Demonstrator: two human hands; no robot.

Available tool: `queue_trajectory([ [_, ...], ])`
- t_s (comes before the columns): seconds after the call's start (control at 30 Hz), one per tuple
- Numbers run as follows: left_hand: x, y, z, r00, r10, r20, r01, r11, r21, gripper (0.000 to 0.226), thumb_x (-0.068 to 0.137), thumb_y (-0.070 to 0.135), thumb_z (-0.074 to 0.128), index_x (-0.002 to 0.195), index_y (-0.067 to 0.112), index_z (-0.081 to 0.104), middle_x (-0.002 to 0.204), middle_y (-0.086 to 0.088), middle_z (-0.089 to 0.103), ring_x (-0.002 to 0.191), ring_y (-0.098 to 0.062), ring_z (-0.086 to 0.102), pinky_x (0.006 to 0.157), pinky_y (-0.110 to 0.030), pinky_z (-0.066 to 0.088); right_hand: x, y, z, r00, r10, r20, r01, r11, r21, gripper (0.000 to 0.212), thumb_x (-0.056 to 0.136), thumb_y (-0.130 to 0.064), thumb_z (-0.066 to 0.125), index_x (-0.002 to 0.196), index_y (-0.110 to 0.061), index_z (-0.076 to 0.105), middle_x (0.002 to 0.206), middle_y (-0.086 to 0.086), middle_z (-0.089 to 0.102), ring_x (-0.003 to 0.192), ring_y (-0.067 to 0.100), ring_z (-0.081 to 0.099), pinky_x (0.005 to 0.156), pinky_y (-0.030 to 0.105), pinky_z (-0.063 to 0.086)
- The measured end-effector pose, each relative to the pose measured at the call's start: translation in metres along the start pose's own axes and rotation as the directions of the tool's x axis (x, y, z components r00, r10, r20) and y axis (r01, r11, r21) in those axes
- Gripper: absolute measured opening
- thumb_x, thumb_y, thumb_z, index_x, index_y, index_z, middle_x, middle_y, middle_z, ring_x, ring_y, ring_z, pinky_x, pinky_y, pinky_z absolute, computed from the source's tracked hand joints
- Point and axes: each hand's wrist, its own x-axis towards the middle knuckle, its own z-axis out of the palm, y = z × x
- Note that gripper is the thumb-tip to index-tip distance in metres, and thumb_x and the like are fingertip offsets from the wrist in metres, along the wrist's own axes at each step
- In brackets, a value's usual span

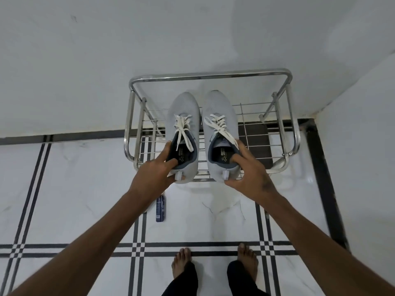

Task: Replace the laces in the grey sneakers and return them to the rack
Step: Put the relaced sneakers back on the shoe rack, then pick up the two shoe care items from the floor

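1. Grey knit heels fill both hands: the left hand point(156, 169) grips the left sneaker point(183, 133) at its heel, fingers hooked inside the collar and thumb under the back by the pull tab.
2. Mirroring it, the right hand point(248, 174) grips the right sneaker point(220, 133), fingers curled into the opening and thumb below the tab. Holding at the heel leaves the toes free to lead toward the wall.
3. Both sneakers are level, side by side and close but not touching, toes pointing away from the person, over the top shelf of the rack point(209, 74). Whether the soles already rest on the wires I cannot tell.
4. White laces point(215, 122) are threaded through both uppers, with loose ends trailing back over the tongues. To my eye the lacing is done and this is the return step, nearly finished.
5. Chrome rails ring the rack, which stands in the corner against a white wall; the sneakers sit between the side rails, well clear of them.
6. Next, I judge, both need lowering flat onto the wires before the fingers let go, or a heel could tip off the front edge.
7. On the tiled floor point(64, 189) below the left wrist lies a small blue packet point(160, 208); bare feet stand further back.
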Motion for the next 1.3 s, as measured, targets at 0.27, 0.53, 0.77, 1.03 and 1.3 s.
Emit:
queue_trajectory([
  [0.27,0.009,0.0,0.003,0.995,-0.1,0.029,0.102,0.994,-0.045,0.035,0.074,0.023,0.084,0.1,0.01,0.063,0.159,-0.014,0.031,0.057,-0.038,0.064,0.051,-0.032,0.046,0.01,-0.004,0.005,0.995,0.091,0.047,-0.093,0.995,0.036,0.043,0.071,-0.037,0.083,0.097,-0.018,0.055,0.161,0.002,0.025,0.127,0.022,0.051,0.09,0.027,0.054],
  [0.53,-0.035,0.008,-0.026,0.97,-0.242,0.016,0.242,0.963,-0.116,0.066,0.081,0.036,0.079,0.138,0.021,0.048,0.158,-0.006,0.034,0.099,-0.031,0.07,0.072,-0.042,0.056,-0.024,-0.065,0.005,0.956,0.262,-0.13,-0.273,0.959,-0.073,0.066,0.074,-0.023,0.077,0.134,-0.018,0.05,0.156,0.012,0.027,0.142,0.031,0.033,0.113,0.042,0.033],
  [0.77,-0.113,-0.01,-0.025,0.871,-0.492,-0.004,0.465,0.826,-0.318,0.012,0.093,0.021,0.064,0.105,0.025,0.066,0.102,0.008,0.067,0.083,-0.016,0.064,0.066,-0.026,0.048,-0.073,-0.158,0.086,0.971,0.226,0.072,-0.228,0.974,0.014,0.032,0.084,-0.008,0.062,0.115,-0.013,0.06,0.113,0.003,0.059,0.104,0.022,0.054,0.084,0.038,0.052],
  [1.03,-0.156,-0.098,0.11,0.692,-0.696,0.193,0.713,0.616,-0.335,0.019,0.092,0.026,0.064,0.11,0.024,0.065,0.109,0.004,0.066,0.093,-0.016,0.063,0.077,-0.028,0.05,-0.033,-0.137,0.263,0.665,0.584,0.465,-0.654,0.756,-0.014,0.044,0.094,-0.031,0.059,0.133,-0.016,0.047,0.127,0.01,0.058,0.116,0.026,0.057,0.095,0.036,0.048],
  [1.3,-0.125,-0.196,0.305,0.674,-0.67,0.31,0.736,0.644,-0.209,0.091,0.073,0.038,0.083,0.146,0.011,0.036,0.148,-0.012,0.042,0.134,-0.032,0.041,0.105,-0.043,0.042,0.008,-0.035,0.454,0.653,0.696,0.298,-0.71,0.7,-0.079,0.057,0.082,-0.04,0.073,0.124,-0.011,0.047,0.117,0.011,0.059,0.104,0.03,0.061,0.084,0.038,0.052],
])
